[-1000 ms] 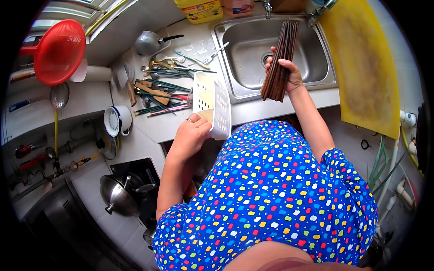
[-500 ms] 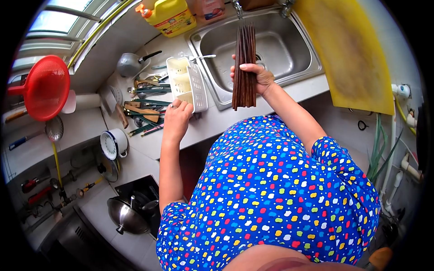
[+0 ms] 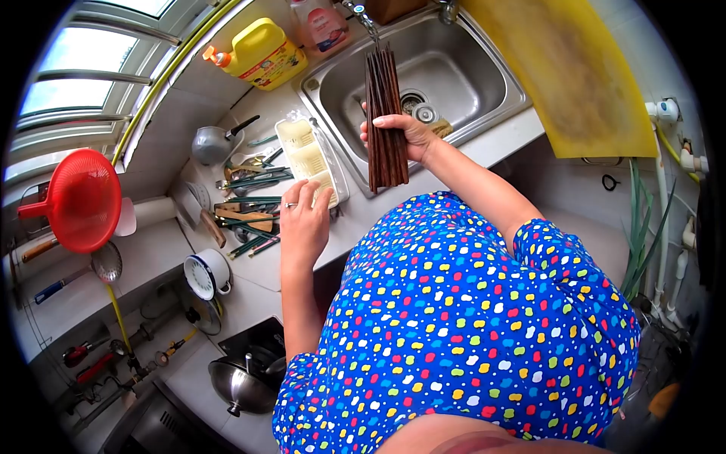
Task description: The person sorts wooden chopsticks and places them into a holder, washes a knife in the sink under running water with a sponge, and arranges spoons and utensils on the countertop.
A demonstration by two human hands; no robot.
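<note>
A thick bundle of dark brown chopsticks (image 3: 384,79) is held by my right hand (image 3: 404,136) in front of the sink, the thumb across the front and fingers wrapped behind. My left hand (image 3: 305,227) is at the near end of a white plastic utensil caddy (image 3: 305,155), its fingers apart and slightly bent. The fingertips are at or just over the rim; firm contact cannot be made out. The compartments I can see into hold no utensils. A clear tray edge (image 3: 342,181) shows around the caddy. Cutlery with green handles (image 3: 253,181) lies on the counter left of it.
A steel sink (image 3: 484,113) with a tap (image 3: 361,13) lies behind the chopsticks. A yellow detergent jug (image 3: 268,57) stands behind the caddy. Left are a small grey pot (image 3: 212,144), wooden-handled utensils (image 3: 246,219), a white enamel colander (image 3: 204,274) and a hanging red strainer (image 3: 85,200).
The caddy's slotted side showed before; now it sits lower, inside the clear tray. My left fingers have loosened and spread. The view has shifted, and my right hand still grips the chopsticks.
</note>
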